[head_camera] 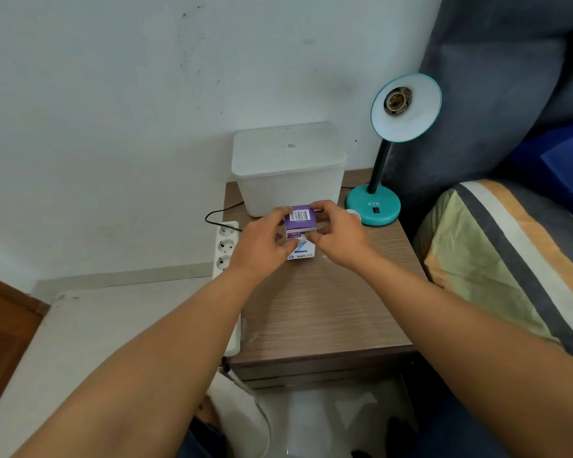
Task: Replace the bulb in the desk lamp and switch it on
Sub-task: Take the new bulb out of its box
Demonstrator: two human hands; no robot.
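Observation:
A teal desk lamp [373, 206] stands at the back right of the wooden nightstand [325, 312]. Its shade [407, 109] faces me and the socket [397, 100] inside holds no bulb. A small bulb box [300, 221] with a purple, barcoded top flap stands in the middle of the nightstand. My left hand [262, 246] grips the box from the left. My right hand [339, 233] grips it from the right, fingertips at the top flap. A small white object [353, 212] peeks out behind my right hand; I cannot tell what it is.
A white lidded plastic bin [288, 166] sits at the back of the nightstand against the wall. A white power strip [225, 249] with a black cable hangs along the nightstand's left edge. A bed with a striped pillow [497, 259] borders the right side.

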